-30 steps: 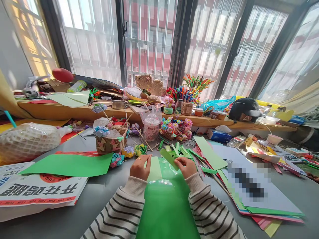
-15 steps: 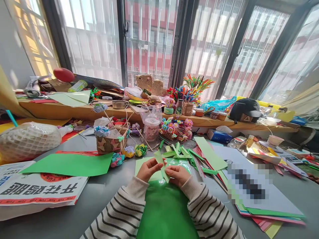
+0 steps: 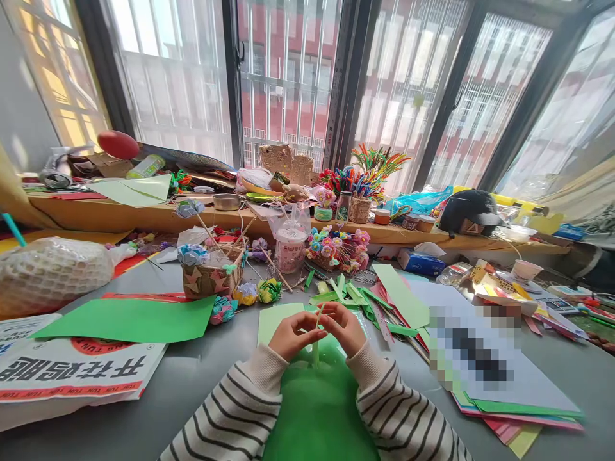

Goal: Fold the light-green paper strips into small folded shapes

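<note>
Two sets of fingertips pinching now, left hand (image 3: 293,335) and right hand (image 3: 346,328) equally close, the pale green paper strip (image 3: 319,315) right between them, nearly edge-on, long axis pointing away above the glossy green surface (image 3: 319,410).

Head view, forward and down
Close behind left hand (image 3: 291,335) and right hand (image 3: 346,329), across table (image 3: 192,368) to far windows (image 3: 288,70).

Center: left hand (image 3: 293,335), right hand (image 3: 346,328) pinching pale green strip (image 3: 316,355); green paper (image 3: 129,319) left, paper stack (image 3: 538,388) lower right.
</note>
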### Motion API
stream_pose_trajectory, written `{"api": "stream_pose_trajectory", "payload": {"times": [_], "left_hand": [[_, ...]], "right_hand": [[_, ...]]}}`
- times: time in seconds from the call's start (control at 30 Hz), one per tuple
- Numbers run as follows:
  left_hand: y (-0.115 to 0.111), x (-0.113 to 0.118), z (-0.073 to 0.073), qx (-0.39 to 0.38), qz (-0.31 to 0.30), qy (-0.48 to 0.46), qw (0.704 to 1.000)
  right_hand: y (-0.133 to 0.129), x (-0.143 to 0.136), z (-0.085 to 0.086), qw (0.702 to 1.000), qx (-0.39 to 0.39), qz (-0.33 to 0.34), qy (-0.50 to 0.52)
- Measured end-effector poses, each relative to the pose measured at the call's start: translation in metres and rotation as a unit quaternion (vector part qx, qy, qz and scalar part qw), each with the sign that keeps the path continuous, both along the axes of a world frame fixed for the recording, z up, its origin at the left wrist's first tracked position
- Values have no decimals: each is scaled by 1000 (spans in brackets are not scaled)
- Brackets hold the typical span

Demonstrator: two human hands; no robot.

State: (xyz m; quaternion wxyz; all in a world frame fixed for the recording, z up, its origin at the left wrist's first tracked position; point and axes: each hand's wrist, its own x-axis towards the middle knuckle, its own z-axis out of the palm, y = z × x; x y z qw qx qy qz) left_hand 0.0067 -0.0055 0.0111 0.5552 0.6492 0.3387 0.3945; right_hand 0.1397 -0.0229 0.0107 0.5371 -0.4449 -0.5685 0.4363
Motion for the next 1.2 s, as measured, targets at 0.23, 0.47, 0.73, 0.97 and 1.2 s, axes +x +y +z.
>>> {"api": "stream_pose_trajectory", "payload": {"times": [0.23,0.47,0.73,0.97,1.2], "left_hand": [[-2,0,0,2,3,24,1000],[1,-1,-1,-2,0,13,1000],[2,-1,-5,-10,-5,-9,1000],[0,0,-2,-8,-8,0,1000],[-5,2,-3,24,-3,39,999]], "right_hand": [[-1,0,4,999,11,-27,-24],[-1,1,3,999,14,-28,-12],[-1,1,4,999,8,8,32],[-1,0,3,999,7,0,33],[-2,-1,3,999,19,-35,-37]]}}
